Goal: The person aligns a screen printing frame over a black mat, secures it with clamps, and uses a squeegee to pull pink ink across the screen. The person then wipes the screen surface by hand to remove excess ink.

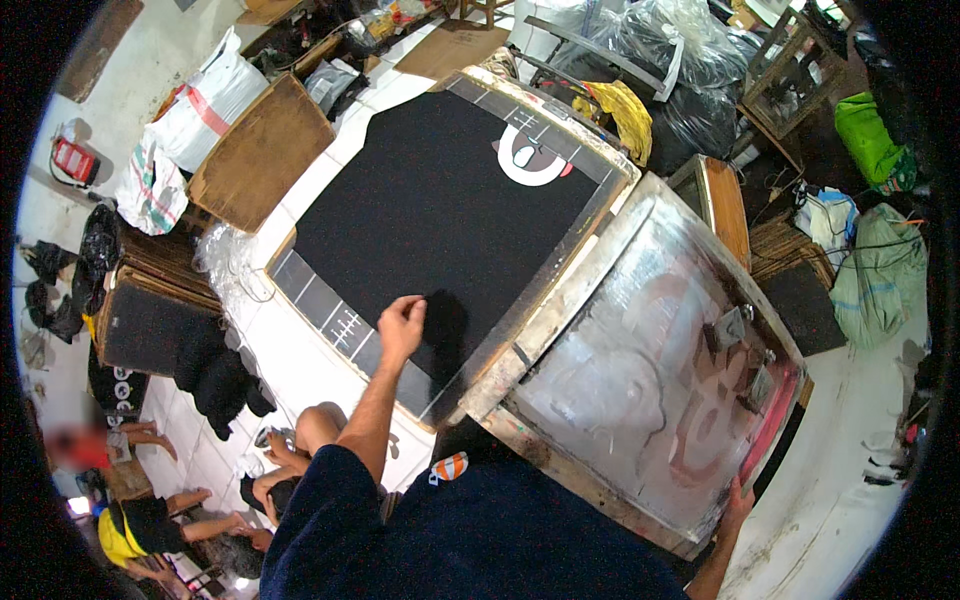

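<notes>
My left hand [402,328] hovers over the near part of a black fabric piece [430,190], its fingers pinched together. Whatever they hold, if anything, is hidden. The fabric lies flat on a printing board [310,300] with grey strips and white line marks at its ends. At the far right corner, a white ring print with a dark shape inside [530,160] shows. To the right of the board, a tilted screen printing frame [600,370] carries pale, pinkish and red smears. My right hand [738,508] grips its near right edge. Two small blocks [745,350] sit on the screen.
Stacked brown boards [160,310] and a white sack [210,110] stand at left. Plastic bags [680,60], a yellow cloth [622,112] and a wooden frame [795,75] crowd the far right. Other people [150,530] sit at lower left near dark cloths [215,385].
</notes>
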Demonstrator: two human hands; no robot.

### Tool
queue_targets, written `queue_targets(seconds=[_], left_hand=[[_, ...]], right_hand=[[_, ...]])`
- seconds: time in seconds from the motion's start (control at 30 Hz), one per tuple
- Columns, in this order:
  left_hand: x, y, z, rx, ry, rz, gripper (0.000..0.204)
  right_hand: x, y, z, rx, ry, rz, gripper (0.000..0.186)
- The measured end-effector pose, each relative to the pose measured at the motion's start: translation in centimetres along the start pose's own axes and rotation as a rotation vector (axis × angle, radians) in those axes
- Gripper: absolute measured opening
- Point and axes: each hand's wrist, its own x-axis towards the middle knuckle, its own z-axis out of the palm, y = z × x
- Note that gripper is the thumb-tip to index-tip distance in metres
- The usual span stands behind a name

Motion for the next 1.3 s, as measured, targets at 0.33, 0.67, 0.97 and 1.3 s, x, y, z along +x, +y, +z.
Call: queue_targets(seconds=[0.33,0.67,0.97,1.3], left_hand=[[7.1,-11.1,-16.2,0.480,0.253,0.074,0.042],[23.3,-9.9,-22.0,1.007,-0.137,-0.076,0.102],[29.5,-10.4,-24.9,0.915,-0.421,-0.105,0.108],[29.2,-8.6,-24.3,0.751,-0.325,0.006,0.098]], right_hand=[[-15.1,10.8,5.7,0.323,0.044,-0.181,0.053],[-32.7,8.7,13.2,0.104,0.329,0.197,0.065],[-39.9,3.7,19.6,0.438,0.365,0.203,0.071],[-42.9,1.0,20.7,0.391,0.444,0.224,0.070]])
